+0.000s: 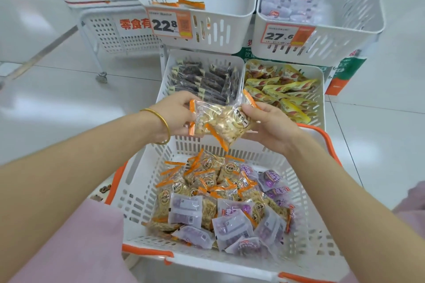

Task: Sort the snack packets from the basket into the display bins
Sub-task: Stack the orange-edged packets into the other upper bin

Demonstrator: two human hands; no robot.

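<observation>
**Item:** held packets (220, 122), orange-trimmed with clear fronts, at least two. They were lifted above the far rim of the basket (142, 190).

**Grip:** the left hand (177, 114) was clamped on their left edge and the right hand (269, 126) pinched their right end, with fingers curled on the wrappers.

**Step, as judged:** a matched bunch was being gathered for delivery. The next move probably called for a reach beyond the basket to the upper-left bin (220, 32), where a few like orange packets (190, 4) already lay.

**Basket contents:** loose orange-trimmed packets (207, 181) lay mostly toward the far side and purple packets (232, 225) mostly toward the near side. The two kinds were mixed, and much was left to sort.

**Upper-right bin** (333, 41), beyond the basket: pale purple-marked packets (289, 0), blurred.

**Lower-left bin** (164, 80), just beyond the basket: dark packets (202, 80).

**Lower-right bin** (320, 89), just beyond the basket on the right: yellow packets (282, 92).
</observation>
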